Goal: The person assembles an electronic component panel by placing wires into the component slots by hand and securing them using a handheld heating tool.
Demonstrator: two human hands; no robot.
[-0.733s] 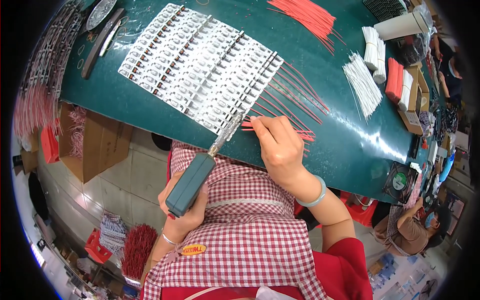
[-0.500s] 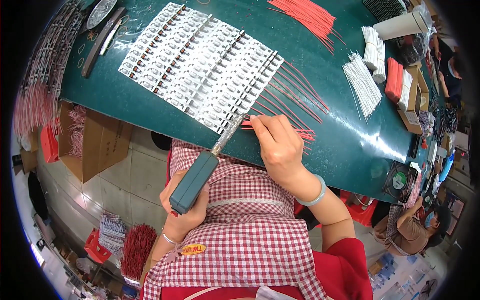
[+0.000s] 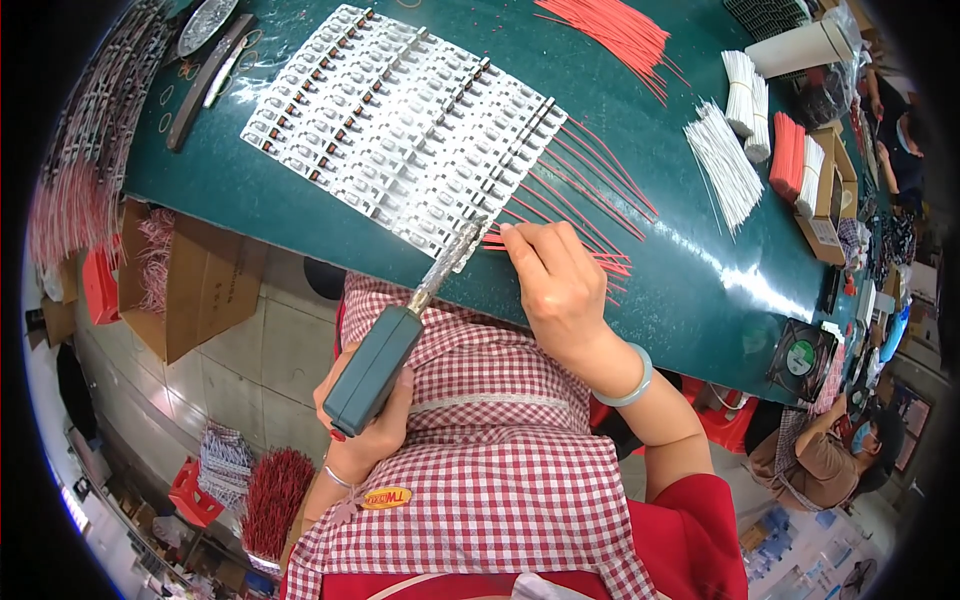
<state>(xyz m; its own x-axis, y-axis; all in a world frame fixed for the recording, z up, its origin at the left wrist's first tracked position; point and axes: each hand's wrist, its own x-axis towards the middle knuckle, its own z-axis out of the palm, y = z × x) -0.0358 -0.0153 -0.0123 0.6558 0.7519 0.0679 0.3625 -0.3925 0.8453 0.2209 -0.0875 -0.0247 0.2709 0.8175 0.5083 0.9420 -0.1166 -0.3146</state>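
My left hand [image 3: 393,412] is wrapped round the dark green body of a soldering iron [image 3: 374,368]. Its metal barrel slants up to the near right corner of a white panel [image 3: 400,150] made of many small circuit boards in rows. My right hand [image 3: 562,290] pinches at thumb and forefinger beside the iron's tip, on the end of a thin red wire that my fingers mostly hide. Along the panel's right edge, several red wires [image 3: 590,170] fan out over the green table [image 3: 680,300]. More red wires lie under and behind my right hand.
Loose red wires [image 3: 615,40] lie at the far side, white wires [image 3: 725,170] to the right. Bundled wires and a cardboard box [image 3: 828,220] stand beyond, near a small fan [image 3: 800,358]. Wired strips [image 3: 90,130] hang at the left, above an open carton [image 3: 215,285]. Other people sit at right.
The iron in my left hand has shifted slightly left, its body lower and its tip a little farther up the panel's corner. My right hand has barely moved.
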